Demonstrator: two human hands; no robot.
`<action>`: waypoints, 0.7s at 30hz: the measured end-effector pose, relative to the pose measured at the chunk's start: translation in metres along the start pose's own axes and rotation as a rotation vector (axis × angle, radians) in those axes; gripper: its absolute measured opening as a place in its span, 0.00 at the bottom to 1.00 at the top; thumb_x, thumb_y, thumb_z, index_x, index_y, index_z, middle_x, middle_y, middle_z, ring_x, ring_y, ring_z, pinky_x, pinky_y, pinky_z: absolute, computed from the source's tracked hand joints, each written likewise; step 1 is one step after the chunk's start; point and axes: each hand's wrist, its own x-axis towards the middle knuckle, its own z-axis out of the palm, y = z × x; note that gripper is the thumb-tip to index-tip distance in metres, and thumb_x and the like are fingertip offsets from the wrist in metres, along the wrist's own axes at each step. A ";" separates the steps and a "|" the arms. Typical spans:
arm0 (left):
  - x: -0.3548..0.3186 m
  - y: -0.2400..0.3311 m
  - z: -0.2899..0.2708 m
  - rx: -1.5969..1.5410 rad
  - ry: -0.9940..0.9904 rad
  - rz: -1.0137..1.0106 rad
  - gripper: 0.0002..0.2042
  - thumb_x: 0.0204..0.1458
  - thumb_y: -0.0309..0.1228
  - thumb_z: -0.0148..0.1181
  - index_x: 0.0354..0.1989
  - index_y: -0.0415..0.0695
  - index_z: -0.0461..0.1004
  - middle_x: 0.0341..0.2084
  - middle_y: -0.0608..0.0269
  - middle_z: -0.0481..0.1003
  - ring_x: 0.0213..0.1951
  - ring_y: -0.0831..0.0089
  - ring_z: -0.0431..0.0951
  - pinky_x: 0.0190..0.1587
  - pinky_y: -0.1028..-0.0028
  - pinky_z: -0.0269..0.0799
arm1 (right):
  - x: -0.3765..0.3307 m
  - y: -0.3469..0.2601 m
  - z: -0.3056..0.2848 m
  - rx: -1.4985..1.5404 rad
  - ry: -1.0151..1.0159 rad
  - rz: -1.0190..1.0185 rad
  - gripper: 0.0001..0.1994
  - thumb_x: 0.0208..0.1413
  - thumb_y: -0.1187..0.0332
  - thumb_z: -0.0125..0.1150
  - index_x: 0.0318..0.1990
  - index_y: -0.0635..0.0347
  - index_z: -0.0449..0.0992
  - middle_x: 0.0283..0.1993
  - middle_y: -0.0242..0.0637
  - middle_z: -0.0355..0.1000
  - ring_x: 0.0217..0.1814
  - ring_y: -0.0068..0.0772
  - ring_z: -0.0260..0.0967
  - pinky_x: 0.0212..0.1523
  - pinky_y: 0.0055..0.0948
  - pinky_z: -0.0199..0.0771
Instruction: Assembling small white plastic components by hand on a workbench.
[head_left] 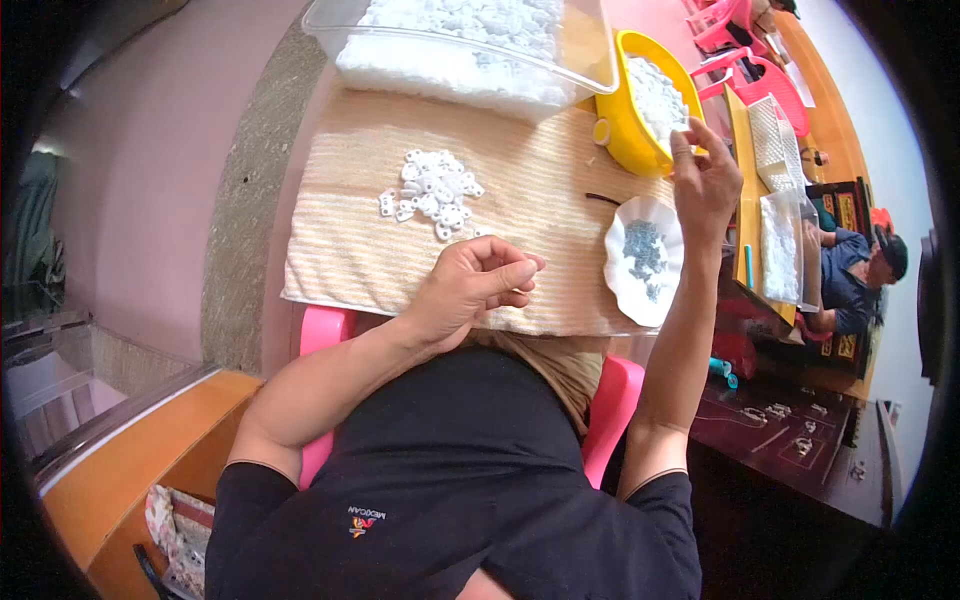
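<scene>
My left hand (478, 283) hovers over the near edge of the striped towel (350, 220), its thumb and fingers pressed together; whatever they pinch is too small to make out. A loose pile of small white plastic pieces with holes (435, 190) lies just beyond it. My right hand (708, 180) is raised at the near right rim of a yellow basin (622, 105) filled with white pieces (657, 98). Its thumb and forefinger come together, and I cannot tell what is between them. Below that hand sits a white scalloped dish (618, 255) with small dark grey bits (645, 250).
A large clear bin (460, 65) heaped with white pieces stands at the far side. A thin dark stick (602, 198) lies near the dish. To the right, a person (855, 275) sits by another clear bin (780, 250). Pink chairs (760, 85) stand beyond.
</scene>
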 end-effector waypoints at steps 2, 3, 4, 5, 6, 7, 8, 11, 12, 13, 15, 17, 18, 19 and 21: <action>-0.002 0.002 0.002 0.041 -0.007 0.009 0.07 0.54 0.28 0.62 0.36 0.39 0.74 0.44 0.53 0.75 0.34 0.79 0.77 0.41 0.76 0.77 | -0.026 -0.020 0.012 0.195 -0.212 0.002 0.11 0.54 0.73 0.63 0.46 0.63 0.77 0.34 0.34 0.76 0.28 0.18 0.70 0.29 0.19 0.70; -0.003 0.003 0.003 0.084 -0.026 0.016 0.06 0.54 0.28 0.62 0.36 0.39 0.74 0.44 0.53 0.75 0.34 0.79 0.77 0.40 0.77 0.77 | -0.039 -0.027 0.023 0.215 -0.314 -0.091 0.10 0.54 0.74 0.63 0.43 0.63 0.77 0.32 0.32 0.75 0.28 0.17 0.67 0.30 0.18 0.69; -0.005 0.002 0.004 0.093 -0.019 0.010 0.06 0.54 0.28 0.63 0.34 0.39 0.75 0.41 0.55 0.76 0.33 0.80 0.77 0.39 0.77 0.77 | -0.052 -0.040 0.031 0.295 -0.476 -0.052 0.09 0.52 0.75 0.65 0.42 0.63 0.78 0.31 0.31 0.74 0.29 0.17 0.66 0.30 0.19 0.68; -0.005 0.001 0.004 0.093 -0.017 0.009 0.06 0.54 0.28 0.63 0.34 0.39 0.75 0.41 0.55 0.76 0.33 0.80 0.77 0.39 0.77 0.77 | -0.064 -0.045 0.043 0.365 -0.551 -0.010 0.10 0.50 0.76 0.66 0.41 0.63 0.78 0.31 0.32 0.74 0.28 0.18 0.66 0.30 0.21 0.69; -0.005 -0.001 0.003 0.129 -0.050 0.008 0.06 0.54 0.28 0.63 0.34 0.39 0.75 0.39 0.56 0.76 0.32 0.80 0.76 0.38 0.77 0.77 | -0.074 -0.047 0.054 0.373 -0.603 0.006 0.10 0.49 0.74 0.66 0.40 0.64 0.78 0.32 0.37 0.75 0.29 0.25 0.70 0.31 0.26 0.71; -0.004 -0.001 0.003 0.164 -0.083 0.010 0.06 0.54 0.28 0.63 0.34 0.39 0.75 0.38 0.57 0.77 0.32 0.80 0.76 0.38 0.78 0.77 | -0.078 -0.050 0.063 0.305 -0.633 -0.059 0.10 0.49 0.76 0.65 0.41 0.64 0.78 0.31 0.35 0.74 0.27 0.22 0.68 0.30 0.23 0.69; -0.004 -0.002 0.005 0.164 -0.081 0.013 0.06 0.54 0.28 0.63 0.34 0.39 0.75 0.38 0.57 0.77 0.32 0.80 0.76 0.38 0.78 0.77 | -0.080 -0.052 0.070 0.236 -0.662 -0.125 0.10 0.50 0.77 0.64 0.41 0.65 0.78 0.30 0.32 0.74 0.26 0.18 0.66 0.28 0.20 0.67; -0.005 -0.004 0.008 0.148 -0.100 0.053 0.06 0.54 0.29 0.63 0.32 0.40 0.75 0.24 0.70 0.74 0.28 0.85 0.72 0.31 0.83 0.70 | -0.083 -0.059 0.087 0.127 -0.677 -0.199 0.11 0.48 0.72 0.64 0.40 0.63 0.78 0.34 0.41 0.75 0.28 0.33 0.72 0.30 0.30 0.71; -0.005 -0.003 0.008 0.143 -0.105 0.058 0.06 0.54 0.29 0.63 0.32 0.40 0.75 0.25 0.70 0.74 0.28 0.85 0.72 0.31 0.83 0.70 | -0.084 -0.062 0.091 0.041 -0.672 -0.235 0.11 0.48 0.70 0.63 0.40 0.63 0.79 0.35 0.43 0.75 0.30 0.39 0.74 0.31 0.34 0.72; -0.006 -0.002 0.008 0.138 -0.109 0.064 0.06 0.54 0.29 0.63 0.32 0.40 0.75 0.25 0.70 0.74 0.28 0.85 0.72 0.31 0.83 0.70 | -0.084 -0.067 0.094 0.042 -0.674 -0.236 0.11 0.48 0.70 0.63 0.40 0.63 0.79 0.35 0.43 0.75 0.30 0.39 0.74 0.31 0.34 0.72; -0.008 0.001 0.010 0.138 -0.103 0.064 0.06 0.54 0.29 0.63 0.33 0.39 0.75 0.25 0.70 0.74 0.28 0.85 0.72 0.32 0.83 0.70 | -0.081 -0.076 0.097 -0.085 -0.746 -0.211 0.11 0.50 0.66 0.62 0.38 0.62 0.79 0.37 0.45 0.75 0.35 0.48 0.74 0.36 0.39 0.72; -0.009 0.001 0.010 0.137 -0.099 0.064 0.06 0.55 0.29 0.63 0.33 0.39 0.75 0.25 0.70 0.74 0.28 0.85 0.72 0.32 0.83 0.70 | -0.082 -0.077 0.101 -0.080 -0.730 -0.212 0.11 0.50 0.66 0.62 0.38 0.62 0.79 0.36 0.45 0.75 0.36 0.49 0.73 0.37 0.40 0.72; -0.008 0.002 0.010 0.136 -0.101 0.069 0.06 0.54 0.29 0.63 0.33 0.39 0.75 0.25 0.69 0.74 0.28 0.85 0.72 0.32 0.83 0.70 | -0.083 -0.076 0.103 -0.075 -0.713 -0.213 0.10 0.50 0.65 0.62 0.37 0.62 0.79 0.36 0.45 0.74 0.37 0.51 0.73 0.39 0.40 0.72; -0.008 0.002 0.009 0.137 -0.102 0.074 0.06 0.54 0.29 0.63 0.33 0.39 0.75 0.25 0.69 0.74 0.28 0.85 0.72 0.32 0.83 0.70 | -0.084 -0.075 0.104 -0.075 -0.714 -0.214 0.10 0.50 0.65 0.62 0.37 0.62 0.79 0.36 0.45 0.74 0.37 0.51 0.73 0.39 0.40 0.72; -0.006 -0.001 0.005 0.151 -0.097 0.090 0.06 0.54 0.28 0.63 0.34 0.39 0.75 0.29 0.65 0.76 0.30 0.82 0.74 0.34 0.81 0.73 | -0.086 -0.072 0.106 -0.103 -0.670 -0.244 0.09 0.51 0.66 0.61 0.36 0.62 0.79 0.37 0.45 0.74 0.37 0.51 0.73 0.38 0.40 0.72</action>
